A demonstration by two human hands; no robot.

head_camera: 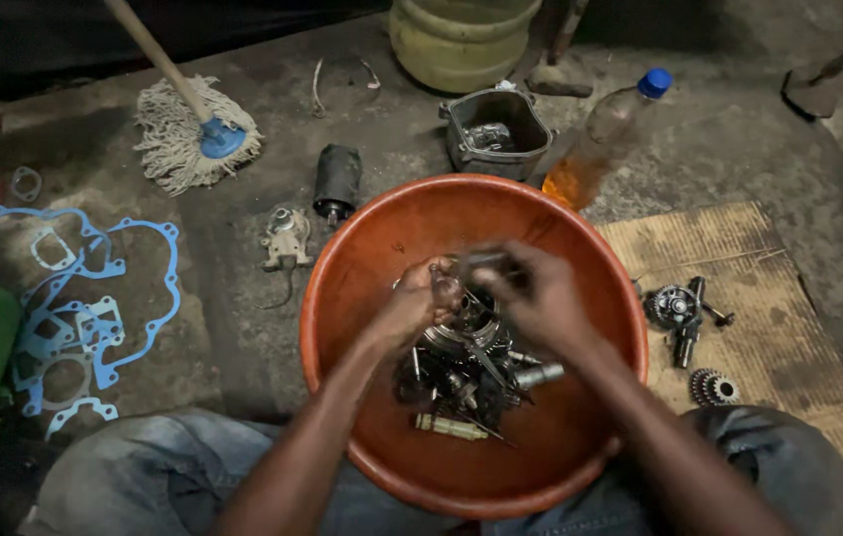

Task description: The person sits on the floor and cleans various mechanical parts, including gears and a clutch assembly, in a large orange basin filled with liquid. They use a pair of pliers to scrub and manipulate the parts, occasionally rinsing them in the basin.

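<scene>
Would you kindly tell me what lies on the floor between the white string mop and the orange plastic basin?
In the head view, between the mop and the basin lie a dark cylindrical motor part and a small grey metal casting, on bare concrete.

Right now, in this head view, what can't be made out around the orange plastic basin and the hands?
- What the left hand and right hand grip: motion-blurred and covered by the fingers.
- The heap of dark greasy metal parts in the orange plastic basin: single pieces too dark and tangled to separate.
- Pale green round container: cut off by the top edge.
</scene>
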